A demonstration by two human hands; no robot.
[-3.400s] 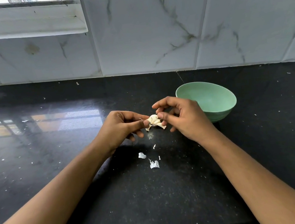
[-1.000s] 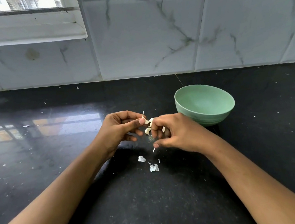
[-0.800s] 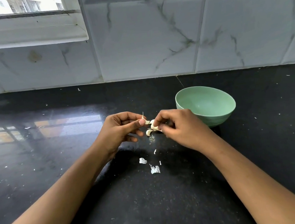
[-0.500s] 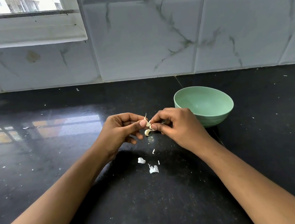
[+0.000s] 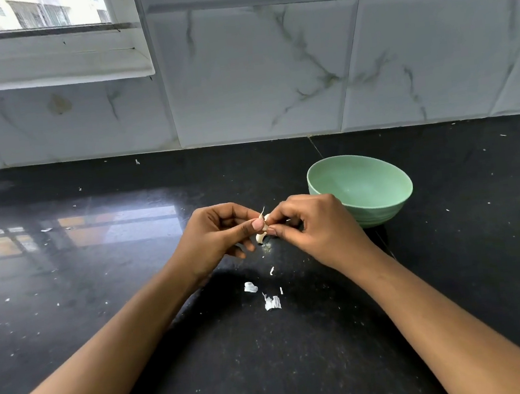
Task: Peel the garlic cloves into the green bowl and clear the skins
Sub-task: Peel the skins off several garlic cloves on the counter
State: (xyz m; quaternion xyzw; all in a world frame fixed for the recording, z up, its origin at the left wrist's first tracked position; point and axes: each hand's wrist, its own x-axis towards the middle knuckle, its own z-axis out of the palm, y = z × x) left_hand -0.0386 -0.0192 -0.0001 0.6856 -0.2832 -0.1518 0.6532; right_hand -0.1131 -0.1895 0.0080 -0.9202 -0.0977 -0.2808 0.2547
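1 green bowl point(image 5: 383, 212), 1 garlic clove point(image 5: 261, 237) in view, 4 larger skin scraps point(image 5: 272, 303), 2 hands.
Bowl is upright on the black table point(image 5: 99, 280); its inside shows plain green surface. Clove is just left of the bowl, off the table, pinched between left hand point(image 5: 214, 234) and right hand point(image 5: 314, 229), both with fingertips curled onto it. Clove is pale cream and curved, with a thin skin sliver sticking up; fingers partly hide it. Scraps lie on the table left of the bowl, nearer the person.

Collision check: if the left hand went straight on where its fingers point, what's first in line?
The clove the left hand pinches, then the right hand just behind; the bowl lies further, depth unclear.
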